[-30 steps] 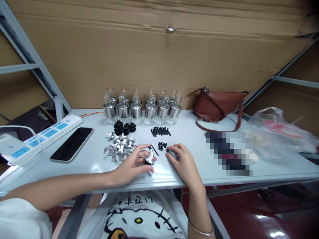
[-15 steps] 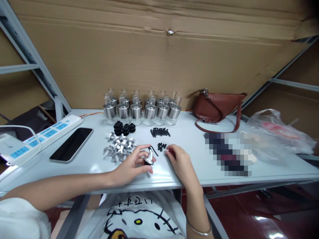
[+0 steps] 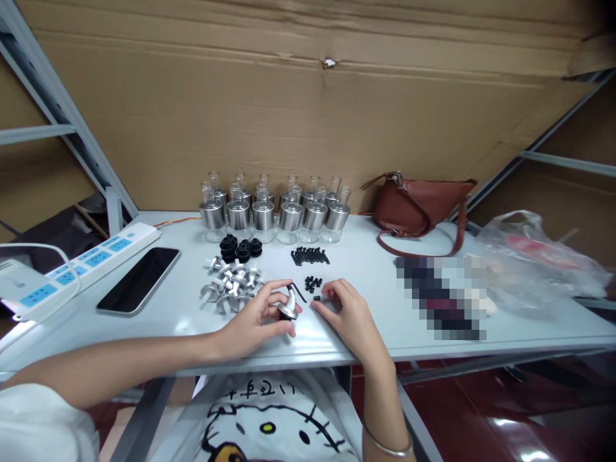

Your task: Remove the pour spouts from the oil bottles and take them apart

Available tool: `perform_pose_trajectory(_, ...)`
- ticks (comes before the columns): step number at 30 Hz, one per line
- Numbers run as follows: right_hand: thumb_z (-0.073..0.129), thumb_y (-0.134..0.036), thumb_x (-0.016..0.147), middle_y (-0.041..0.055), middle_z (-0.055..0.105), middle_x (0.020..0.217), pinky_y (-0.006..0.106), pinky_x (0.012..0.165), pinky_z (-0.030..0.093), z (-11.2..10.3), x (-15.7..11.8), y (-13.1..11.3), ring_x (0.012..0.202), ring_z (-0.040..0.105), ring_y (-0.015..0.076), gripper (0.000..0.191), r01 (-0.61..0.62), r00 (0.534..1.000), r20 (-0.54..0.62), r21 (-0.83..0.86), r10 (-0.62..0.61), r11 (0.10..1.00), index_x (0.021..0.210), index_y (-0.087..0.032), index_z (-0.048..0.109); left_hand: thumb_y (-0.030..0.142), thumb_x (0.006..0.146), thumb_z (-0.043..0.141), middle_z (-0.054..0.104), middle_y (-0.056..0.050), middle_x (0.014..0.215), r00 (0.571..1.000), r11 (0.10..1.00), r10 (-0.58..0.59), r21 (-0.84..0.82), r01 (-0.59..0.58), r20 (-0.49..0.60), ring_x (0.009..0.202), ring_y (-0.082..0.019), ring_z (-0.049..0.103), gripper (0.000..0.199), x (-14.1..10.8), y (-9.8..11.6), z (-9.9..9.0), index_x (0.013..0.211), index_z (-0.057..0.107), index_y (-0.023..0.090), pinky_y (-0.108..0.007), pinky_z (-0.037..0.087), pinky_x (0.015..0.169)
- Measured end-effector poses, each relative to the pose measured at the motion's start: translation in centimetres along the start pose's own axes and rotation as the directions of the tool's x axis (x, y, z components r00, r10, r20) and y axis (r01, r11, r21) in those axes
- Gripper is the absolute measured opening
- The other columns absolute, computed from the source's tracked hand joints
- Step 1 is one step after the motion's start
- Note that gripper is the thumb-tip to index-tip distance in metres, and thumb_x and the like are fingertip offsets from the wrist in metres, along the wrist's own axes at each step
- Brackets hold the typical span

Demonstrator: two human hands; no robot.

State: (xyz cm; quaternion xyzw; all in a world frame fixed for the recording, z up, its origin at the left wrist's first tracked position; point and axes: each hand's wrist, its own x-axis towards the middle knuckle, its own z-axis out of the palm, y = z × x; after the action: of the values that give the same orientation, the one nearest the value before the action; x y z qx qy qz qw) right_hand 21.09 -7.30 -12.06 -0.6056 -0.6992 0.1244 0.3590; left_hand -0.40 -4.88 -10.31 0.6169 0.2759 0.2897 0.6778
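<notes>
My left hand (image 3: 262, 317) is closed around a silver pourer spout (image 3: 289, 307) with a black stopper base. A thin black flap (image 3: 299, 293) slants off the spout's tip. My right hand (image 3: 349, 314) rests low over the table, thumb and fingers apart. One small black cylindrical piece (image 3: 316, 298) lies by its thumb tip; whether they touch I cannot tell. Just behind is a little cluster of similar black pieces (image 3: 312, 281). Farther back lies a row of black flaps (image 3: 310, 255). A pile of silver spout parts (image 3: 233, 285) is left of my left hand, with black rubber stoppers (image 3: 235, 247) behind it.
Two rows of glass bottles with metal sleeves (image 3: 264, 215) line the table's back. On the left are a phone (image 3: 139, 280) and a power strip (image 3: 86, 269). A brown bag (image 3: 409, 205), a blurred-out item (image 3: 437, 298) and a plastic bag (image 3: 534, 263) are on the right.
My right thumb has shifted slightly left and toward me, and its gap to the fingers is wider. A single black piece now shows there, apart from the cluster. My left hand has barely moved.
</notes>
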Motion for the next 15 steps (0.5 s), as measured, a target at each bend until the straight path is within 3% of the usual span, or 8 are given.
perform_pose_trajectory(3, 0.056, -0.021, 0.084, 0.0037, 0.056, 0.088, 0.033, 0.077, 0.046, 0.21, 0.02, 0.28, 0.082, 0.056, 0.0194, 0.016, 0.015, 0.999, 0.031, 0.010, -0.015, 1.000, 0.100, -0.021, 0.058, 0.020, 0.078, 0.063, 0.056, -0.004, 0.104, 1.000, 1.000, 0.004, 0.004, -0.004, 0.003, 0.080, -0.013, 0.059, 0.057, -0.06, -0.05, -0.02, 0.126, 0.032, 0.022, -0.034, 0.045, 0.081)
perform_pose_trajectory(9, 0.052, -0.016, 0.084, 0.0042, 0.060, 0.084, 0.032, 0.077, 0.048, 0.33, 0.11, 0.30, 0.082, 0.059, 0.0196, 0.010, 0.022, 1.000, 0.012, 0.026, -0.022, 0.999, 0.080, -0.020, 0.060, 0.019, 0.079, 0.062, 0.056, -0.004, 0.105, 1.000, 1.000, -0.002, 0.008, 0.002, 0.010, 0.080, -0.013, 0.059, 0.056, -0.19, -0.03, -0.01, 0.126, 0.032, 0.023, -0.034, 0.045, 0.081)
perform_pose_trajectory(15, 0.056, -0.017, 0.083, 0.0049, 0.060, 0.088, 0.033, 0.079, 0.048, 0.24, 0.07, 0.20, 0.084, 0.058, 0.0203, 0.006, 0.003, 1.000, 0.018, 0.003, -0.003, 1.000, 0.087, -0.019, 0.060, 0.020, 0.079, 0.063, 0.055, -0.005, 0.105, 1.000, 1.000, 0.002, 0.010, -0.002, 0.006, 0.080, -0.013, 0.060, 0.056, -0.07, -0.13, -0.15, 0.126, 0.032, 0.022, -0.034, 0.045, 0.081)
